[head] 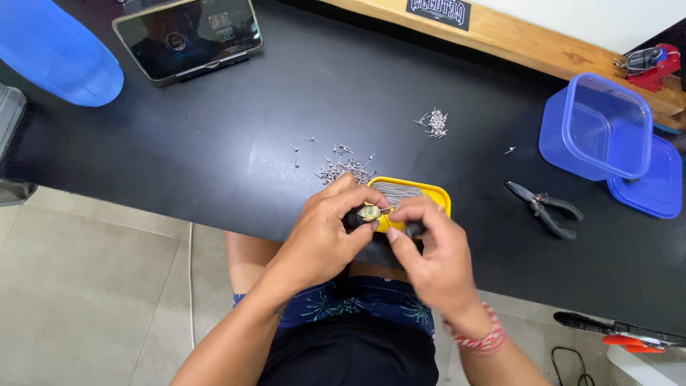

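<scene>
Person seated at the near edge of a black table (pixel 214 143). Both hands are raised together over the near side of a yellow tray (pixel 437 194).

Left hand (pixel 321 232): fingers curled, pinching a small yellowish piece (pixel 369 212) at the fingertips, with a dark part just beside it on the left. Right hand (pixel 429 250): fingers bent in, thumb and forefinger closed on a thin metal pin (pixel 389 210) that touches the yellowish piece; a dark object (pixel 414 229) sits under the same fingers, but I cannot tell what it is. A red-and-white cord bracelet (pixel 480 334) sits on the right wrist.

The tray holds a bundle of grey pins. A loose pile of small metal parts (pixel 344 169) lies just far-left of the tray; a smaller heap (pixel 434 123) lies farther off. Black pliers (pixel 547 209) lie to the right, well apart from the hands. Blue plastic containers (pixel 607 136) sit far right. A tablet (pixel 189 36) stands at far left.
</scene>
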